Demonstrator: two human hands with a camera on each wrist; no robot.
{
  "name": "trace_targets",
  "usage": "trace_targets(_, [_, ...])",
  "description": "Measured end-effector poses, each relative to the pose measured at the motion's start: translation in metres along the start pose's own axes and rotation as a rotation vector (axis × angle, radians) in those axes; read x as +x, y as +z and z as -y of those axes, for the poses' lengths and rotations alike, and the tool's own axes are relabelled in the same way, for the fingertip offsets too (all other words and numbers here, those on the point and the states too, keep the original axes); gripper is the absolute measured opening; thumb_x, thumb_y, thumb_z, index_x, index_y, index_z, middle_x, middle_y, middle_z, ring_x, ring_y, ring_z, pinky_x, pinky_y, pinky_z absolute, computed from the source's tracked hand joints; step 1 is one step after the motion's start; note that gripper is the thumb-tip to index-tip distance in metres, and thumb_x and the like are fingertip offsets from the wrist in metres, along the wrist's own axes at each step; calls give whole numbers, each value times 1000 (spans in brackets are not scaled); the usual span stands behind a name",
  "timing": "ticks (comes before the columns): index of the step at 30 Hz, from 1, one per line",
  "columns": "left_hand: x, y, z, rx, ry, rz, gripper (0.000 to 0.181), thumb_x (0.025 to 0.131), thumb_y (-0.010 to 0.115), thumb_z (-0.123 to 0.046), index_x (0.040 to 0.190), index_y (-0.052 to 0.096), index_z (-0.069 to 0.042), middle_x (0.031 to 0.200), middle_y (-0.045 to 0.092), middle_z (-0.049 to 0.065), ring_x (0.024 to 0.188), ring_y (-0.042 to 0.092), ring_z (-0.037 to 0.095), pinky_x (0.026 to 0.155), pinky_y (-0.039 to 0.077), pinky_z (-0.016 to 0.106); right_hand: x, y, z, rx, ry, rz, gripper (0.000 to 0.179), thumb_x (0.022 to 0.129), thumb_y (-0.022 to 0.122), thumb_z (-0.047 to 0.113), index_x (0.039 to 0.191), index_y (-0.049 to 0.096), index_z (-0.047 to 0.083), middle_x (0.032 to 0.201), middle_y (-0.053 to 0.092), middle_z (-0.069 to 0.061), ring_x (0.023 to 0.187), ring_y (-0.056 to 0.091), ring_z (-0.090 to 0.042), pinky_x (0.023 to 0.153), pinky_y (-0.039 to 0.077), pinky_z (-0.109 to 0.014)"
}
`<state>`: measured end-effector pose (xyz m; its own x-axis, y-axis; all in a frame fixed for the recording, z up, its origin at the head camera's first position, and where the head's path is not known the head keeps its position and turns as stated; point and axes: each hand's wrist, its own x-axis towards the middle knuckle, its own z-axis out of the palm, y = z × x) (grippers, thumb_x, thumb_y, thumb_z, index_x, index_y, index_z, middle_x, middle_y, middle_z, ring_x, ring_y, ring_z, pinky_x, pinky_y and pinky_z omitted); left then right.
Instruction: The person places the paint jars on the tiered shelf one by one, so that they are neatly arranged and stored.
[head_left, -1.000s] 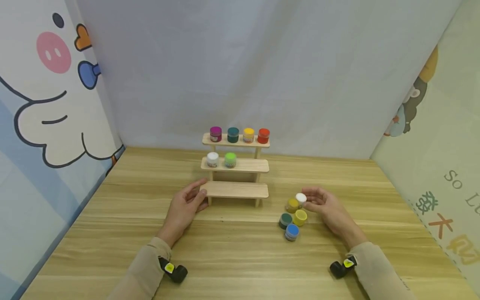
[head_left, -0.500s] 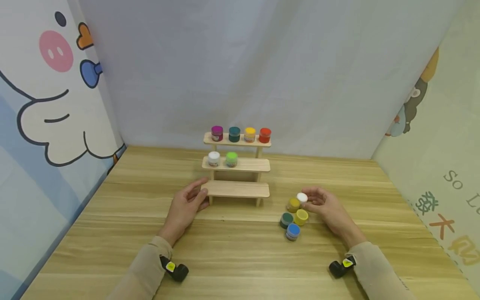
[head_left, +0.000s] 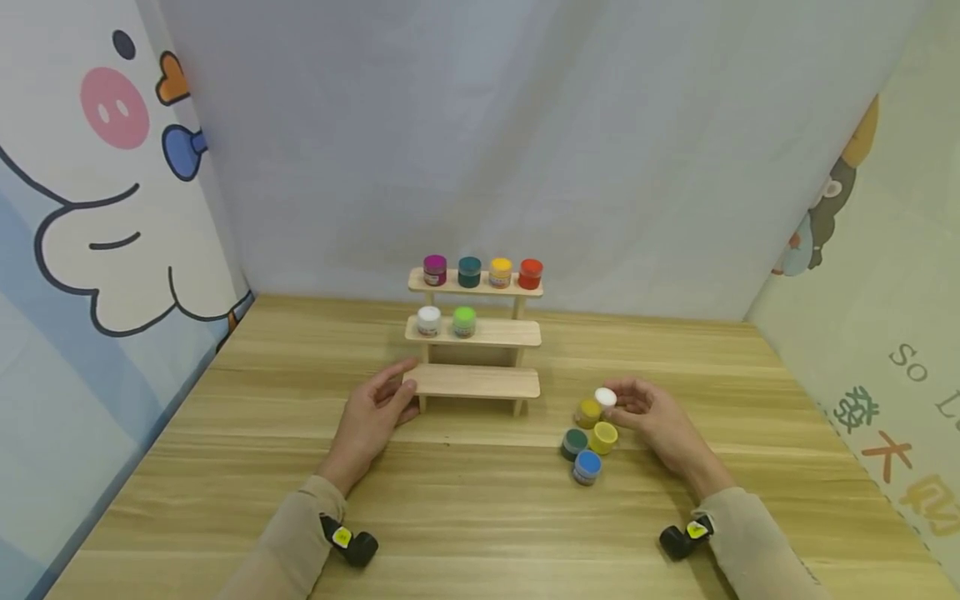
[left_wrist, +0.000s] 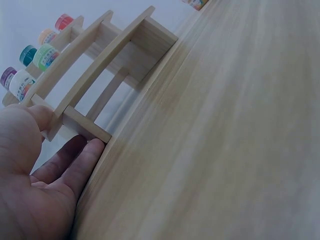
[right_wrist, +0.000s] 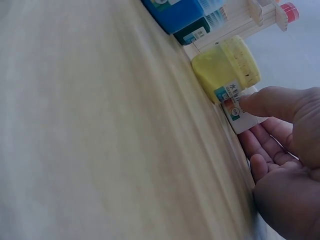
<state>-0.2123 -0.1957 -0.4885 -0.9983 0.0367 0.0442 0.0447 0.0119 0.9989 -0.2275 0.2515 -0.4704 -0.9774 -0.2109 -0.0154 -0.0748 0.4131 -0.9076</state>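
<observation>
My left hand (head_left: 369,421) holds the left end of a three-tier wooden display stand (head_left: 472,381). Its thumb lies at the lowest shelf's end, and in the left wrist view the fingers (left_wrist: 80,167) reach against the leg beneath. A white-lidded paint jar (head_left: 604,397) on the table is pinched between thumb and fingers of my right hand (head_left: 663,425). Crowded beside that jar are an ochre jar (head_left: 588,413), a yellow jar (head_left: 603,437), a dark green jar (head_left: 574,444) and a blue jar (head_left: 587,467). The yellow one partly covers the white jar in the right wrist view.
Purple (head_left: 435,270), teal (head_left: 469,272), orange-yellow (head_left: 500,272) and red (head_left: 530,273) jars line the top shelf. On the middle shelf stand a white jar (head_left: 428,321) and a light green jar (head_left: 464,322), both left of centre. A pale curtain (head_left: 600,167) hangs behind the table.
</observation>
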Motion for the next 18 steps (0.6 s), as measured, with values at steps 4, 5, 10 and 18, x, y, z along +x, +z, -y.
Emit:
trace_targets(4, [1, 0, -1, 1, 3, -2, 46, 116, 65, -16, 161, 60, -13, 152, 63, 27, 137, 67, 36, 103, 66, 31, 1, 0, 0, 8, -1, -2, 47, 106, 80, 14, 147, 63, -1, 143, 68, -21, 124, 66, -25, 100, 56, -19])
trace_targets(5, [1, 0, -1, 1, 3, -1, 46, 116, 65, -16, 161, 60, -13, 152, 63, 27, 137, 67, 36, 103, 66, 31, 1, 0, 0, 11, -1, -2, 47, 106, 80, 14, 147, 63, -2, 143, 68, -21, 124, 66, -25, 100, 56, -19])
trace_targets(10, [4, 0, -3, 11, 11, 11, 47, 116, 64, -17, 163, 58, -13, 154, 62, 28, 140, 65, 37, 102, 66, 31, 3, 0, 0, 4, -5, -19, 45, 106, 80, 15, 146, 64, -1, 141, 69, -20, 122, 66, -23, 100, 55, -18])
trace_targets(18, [2, 0, 1, 5, -12, 9, 47, 116, 64, -14, 162, 58, -13, 158, 58, 28, 142, 63, 40, 102, 66, 31, 3, -3, 0, 13, -6, -35, 47, 108, 79, 23, 145, 64, -2, 141, 71, -20, 123, 69, -19, 102, 56, -15])
